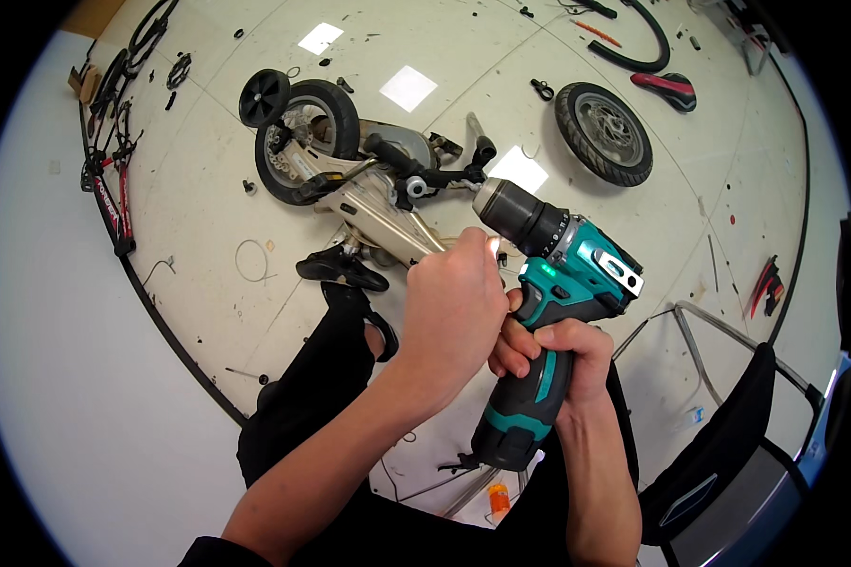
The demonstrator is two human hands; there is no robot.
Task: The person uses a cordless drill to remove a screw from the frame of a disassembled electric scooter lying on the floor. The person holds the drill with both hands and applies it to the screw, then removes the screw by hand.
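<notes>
In my right hand (pixel 581 357) is a teal and black cordless drill (pixel 550 317), gripped round its handle with the battery end down and the chuck up and to the left. A small green light glows on its side. My left hand (pixel 459 307) is closed just left of the drill, below the chuck. A bright patch shows at its fingertips, and whatever they pinch, if anything, is hidden. Beyond my hands, a partly dismantled small bike (pixel 369 203) with a pale metallic frame lies on the floor, its wheel (pixel 338 118) at the far left end.
A loose wheel (pixel 603 132) lies at the far right, near a red and black saddle (pixel 667 90) and a black tyre (pixel 633 59). A red and black bike frame (pixel 121 203) rests along the left wall. A chair (pixel 719 444) stands close on my right. Small parts are scattered across the floor.
</notes>
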